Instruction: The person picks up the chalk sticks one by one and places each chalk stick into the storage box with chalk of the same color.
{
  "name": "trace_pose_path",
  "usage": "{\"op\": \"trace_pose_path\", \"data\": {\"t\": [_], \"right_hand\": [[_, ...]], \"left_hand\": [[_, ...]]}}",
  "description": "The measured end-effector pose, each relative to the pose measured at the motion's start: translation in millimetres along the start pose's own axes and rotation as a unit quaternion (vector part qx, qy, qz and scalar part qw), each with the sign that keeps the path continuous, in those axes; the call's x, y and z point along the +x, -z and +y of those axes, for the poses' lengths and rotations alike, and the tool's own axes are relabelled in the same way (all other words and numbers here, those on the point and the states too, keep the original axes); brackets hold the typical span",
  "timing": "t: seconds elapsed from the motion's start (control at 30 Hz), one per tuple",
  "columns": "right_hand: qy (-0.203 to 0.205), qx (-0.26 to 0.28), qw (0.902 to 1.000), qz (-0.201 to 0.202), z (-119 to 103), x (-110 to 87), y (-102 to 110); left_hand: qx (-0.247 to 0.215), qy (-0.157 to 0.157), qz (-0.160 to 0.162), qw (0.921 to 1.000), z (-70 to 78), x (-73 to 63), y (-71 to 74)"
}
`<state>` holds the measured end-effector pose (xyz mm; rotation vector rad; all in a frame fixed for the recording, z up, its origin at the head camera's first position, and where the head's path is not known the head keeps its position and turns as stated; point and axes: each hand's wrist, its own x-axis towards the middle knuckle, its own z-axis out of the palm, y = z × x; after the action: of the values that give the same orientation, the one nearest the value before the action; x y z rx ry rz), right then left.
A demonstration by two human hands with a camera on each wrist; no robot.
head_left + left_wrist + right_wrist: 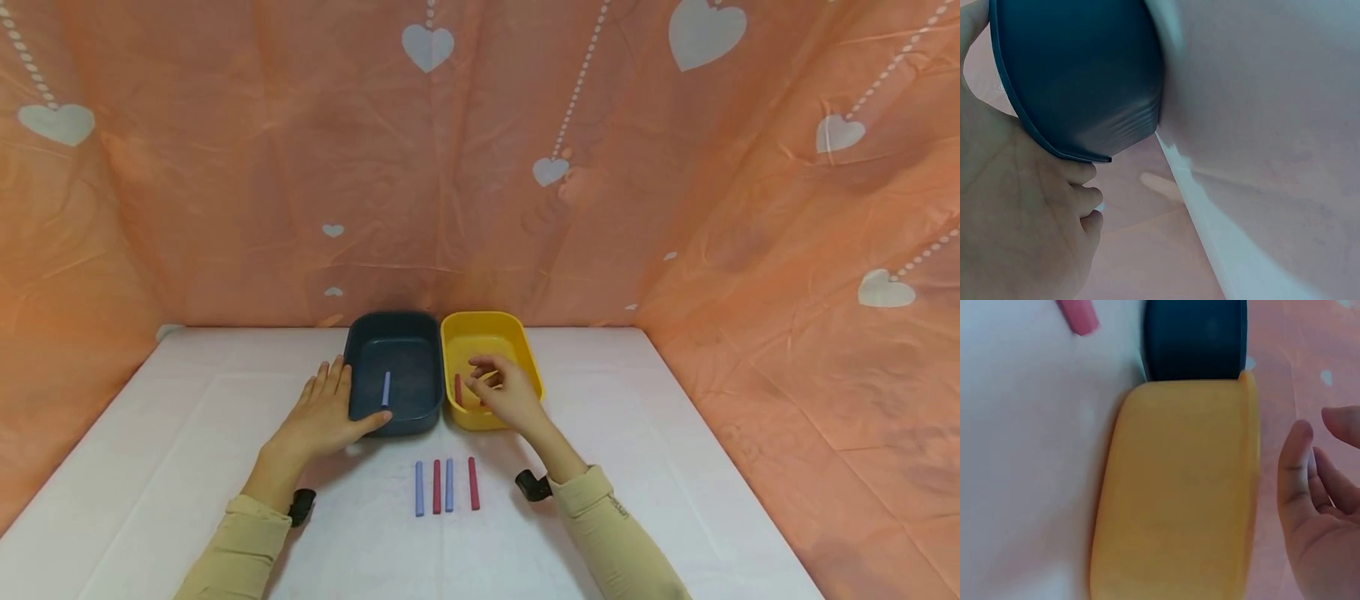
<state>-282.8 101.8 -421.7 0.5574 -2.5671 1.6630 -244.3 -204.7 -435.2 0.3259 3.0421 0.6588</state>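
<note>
My left hand (322, 417) rests along the left side of a dark blue bin (412, 423), fingers straight and thumb over its front rim. In the left wrist view the palm lies against the rim of that bin (1085, 75). A blue chalk-like stick (386, 389) lies inside it. Over the yellow bin (474, 422) hovers my right hand (510, 396), fingers loosely bent, with a gap between thumb and index finger (1297, 462) and nothing held. Inside the yellow bin is a red stick (458, 390); another red bit is partly hidden behind the hand.
On the white table (600, 392), in front of the bins, several sticks lie in a row: a blue stick (419, 488), a red stick (437, 487), another blue stick (449, 485) and another red stick (473, 483). An orange curtain (487, 250) with hearts hangs behind.
</note>
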Motion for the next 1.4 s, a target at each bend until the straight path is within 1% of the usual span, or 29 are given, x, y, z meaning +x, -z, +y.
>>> {"op": "trace_pose_path", "data": {"t": [0.07, 0.2, 0.27, 0.37, 0.57, 0.67, 0.97, 1.17, 1.27, 1.4], "right_hand": [[0.018, -0.003, 0.9998, 0.009, -1, -9.2, 0], [0.056, -0.029, 0.9979, 0.019, 1, -24.5, -1], [0.068, -0.044, 0.9966, 0.018, 4, -30.6, -2], [0.087, -0.060, 0.9944, 0.004, 6, -38.1, -4], [0.066, -0.086, 0.9925, -0.057, 6, -52.6, -7], [0.066, -0.098, 0.9897, -0.082, 6, -56.3, -8], [0.055, -0.148, 0.9766, -0.147, 10, -59.8, -8], [0.030, -0.177, 0.9690, -0.170, 15, -61.8, -10], [0.018, -0.195, 0.9647, -0.176, 18, -62.2, -11], [0.012, -0.217, 0.9595, -0.179, 20, -62.9, -12]], "left_hand": [[-0.001, 0.001, -0.001, 1.0000, -0.1, 0.1, 0.0], [0.000, 0.003, -0.002, 1.0000, -1.0, -0.2, 0.4], [-0.001, 0.004, -0.003, 1.0000, -1.5, -0.6, 0.9], [-0.002, 0.006, -0.004, 1.0000, -1.9, -1.6, 1.6], [0.000, 0.006, -0.004, 1.0000, 0.0, -2.9, 2.3], [0.001, 0.004, -0.003, 1.0000, 1.4, -2.5, 2.5], [0.004, 0.000, -0.002, 1.0000, 3.7, -2.5, 3.3], [0.004, 0.000, -0.002, 1.0000, 4.3, -2.9, 3.4], [0.003, 0.000, -0.002, 1.0000, 4.8, -2.4, 3.3], [0.005, 0.000, -0.002, 1.0000, 5.6, -1.6, 3.0]]}}
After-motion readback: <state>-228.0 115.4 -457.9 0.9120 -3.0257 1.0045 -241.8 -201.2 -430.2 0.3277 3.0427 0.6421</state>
